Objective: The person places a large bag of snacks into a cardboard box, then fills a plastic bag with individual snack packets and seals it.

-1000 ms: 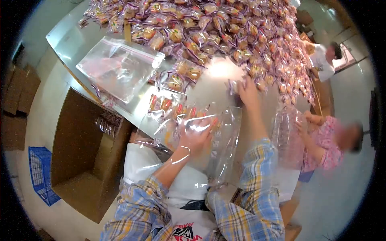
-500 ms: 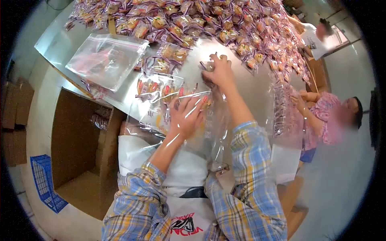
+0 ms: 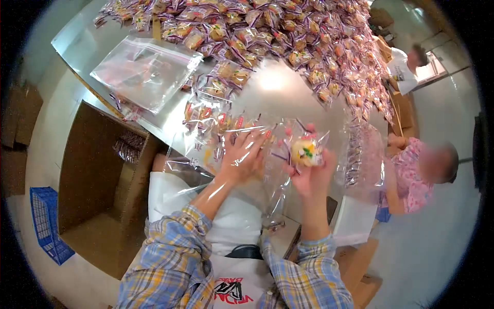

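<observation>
The sleeves (image 3: 177, 239) were plaid in blue, yellow and white. The wrapped pastry (image 3: 306, 152) was pale yellow with green and orange marks; the packet pile (image 3: 303, 38) showed purple and golden tones. The carton (image 3: 95, 219) was brown, the crate (image 3: 47, 224) blue, the co-worker's top (image 3: 409, 175) patterned pink.

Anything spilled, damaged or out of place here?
Nothing clearly wrong. The packets lie in a loose heap on the table, but I see no torn wrapper or spill. The blue crate on the floor at left looks tilted, though lens distortion may explain that.
</observation>
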